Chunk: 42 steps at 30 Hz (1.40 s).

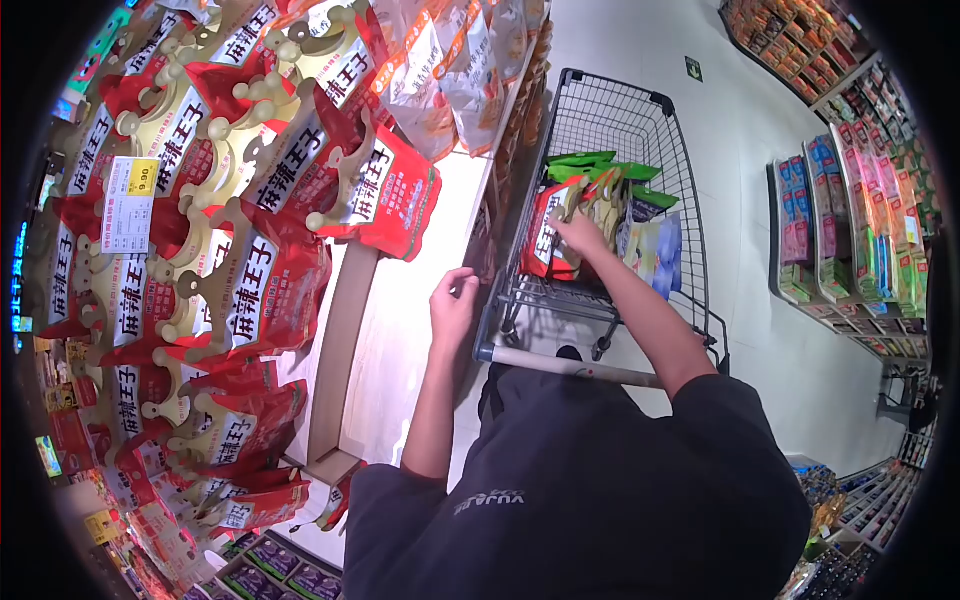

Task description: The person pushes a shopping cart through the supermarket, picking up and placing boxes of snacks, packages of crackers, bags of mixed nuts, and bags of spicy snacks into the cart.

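Observation:
My right hand reaches into the wire shopping cart, its fingers closed at the top of a red and white snack bag. Beside that bag in the cart lie green bags and a pale blue and yellow bag. My left hand hangs over the edge of the pale shelf, fingers curled, with nothing visible in it. Left of it, a red bag lies at the shelf's end, close to many similar red bags.
The cart's handle is right in front of my body. A price tag stands among the bags at left. White and orange bags fill the shelf's far end. More stocked shelves stand across the aisle.

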Each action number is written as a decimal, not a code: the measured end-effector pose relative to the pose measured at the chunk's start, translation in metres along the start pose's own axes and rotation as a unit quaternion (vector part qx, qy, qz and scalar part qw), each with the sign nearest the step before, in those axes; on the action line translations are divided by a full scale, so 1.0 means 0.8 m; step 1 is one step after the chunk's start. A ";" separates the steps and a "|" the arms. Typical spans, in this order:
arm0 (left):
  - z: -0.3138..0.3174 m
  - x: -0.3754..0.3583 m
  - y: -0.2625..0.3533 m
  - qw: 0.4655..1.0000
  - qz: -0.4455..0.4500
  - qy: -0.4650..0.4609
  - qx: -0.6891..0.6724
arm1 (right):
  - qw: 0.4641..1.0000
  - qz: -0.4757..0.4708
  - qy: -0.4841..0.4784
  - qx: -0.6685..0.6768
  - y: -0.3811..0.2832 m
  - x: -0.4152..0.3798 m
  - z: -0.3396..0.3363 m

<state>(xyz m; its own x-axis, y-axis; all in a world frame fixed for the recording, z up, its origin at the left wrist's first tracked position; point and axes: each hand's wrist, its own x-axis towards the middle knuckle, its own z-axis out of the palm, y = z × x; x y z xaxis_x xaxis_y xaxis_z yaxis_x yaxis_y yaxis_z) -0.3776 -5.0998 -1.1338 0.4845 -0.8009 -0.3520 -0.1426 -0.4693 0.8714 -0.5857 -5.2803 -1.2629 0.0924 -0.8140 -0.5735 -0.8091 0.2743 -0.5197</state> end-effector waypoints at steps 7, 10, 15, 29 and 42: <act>0.039 -0.022 0.027 0.970 0.148 -0.103 0.161 | 0.999 -0.046 0.000 -0.018 0.015 0.000 0.028; 0.038 -0.024 0.026 0.970 0.148 -0.100 0.167 | 0.998 -0.028 0.045 -0.030 0.013 -0.006 0.012; 0.040 -0.024 0.021 0.940 0.249 -0.095 0.215 | 0.988 -0.115 0.085 -0.058 -0.025 -0.040 -0.042; 0.012 0.000 0.119 0.968 0.249 0.016 0.043 | 0.694 -0.664 0.159 -0.226 -0.169 -0.242 -0.309; -0.005 0.003 0.097 0.967 0.146 0.060 -0.199 | 0.737 -0.621 0.266 0.028 -0.165 -0.278 -0.279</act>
<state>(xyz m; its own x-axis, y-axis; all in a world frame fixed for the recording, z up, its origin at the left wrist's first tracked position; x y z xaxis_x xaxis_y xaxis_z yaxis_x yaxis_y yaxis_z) -0.3840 -5.1365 -1.0659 0.5743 -0.8171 -0.0501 0.0436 -0.0305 0.9986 -0.6288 -5.2496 -0.9251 0.4889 -0.5359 0.6883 -0.2654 -0.8430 -0.4679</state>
